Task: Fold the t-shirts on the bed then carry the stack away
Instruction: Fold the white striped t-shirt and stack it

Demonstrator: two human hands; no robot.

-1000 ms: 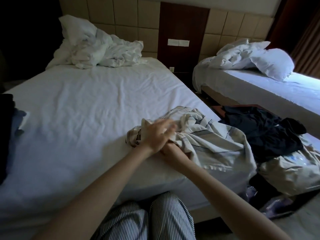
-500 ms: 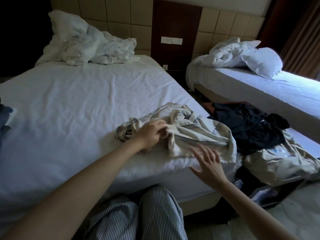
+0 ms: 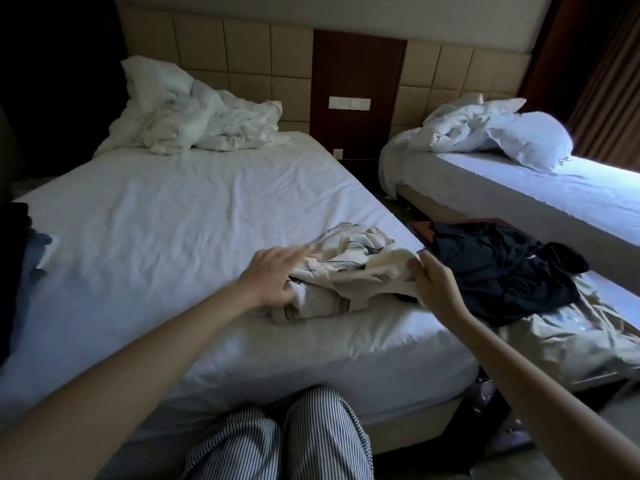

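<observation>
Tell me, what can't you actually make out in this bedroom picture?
All in the one head view:
1. The striped cream shirt is bunched up, and the left hand and right hand cover parts, so its sleeves and collar are hidden.
2. The dark clothes heap right of the bed is too shadowed to count its pieces.
3. The dark fabric is cut off by the left edge.
4. The wall switches are too small to read.

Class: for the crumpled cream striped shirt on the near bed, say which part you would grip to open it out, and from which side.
Grip the striped shirt by its loose right edge, coming from the right, as the right hand does: that edge hangs free, lifted off the heap. The left part is bunched where the flat left hand rests, so probably harder to pinch.
</observation>
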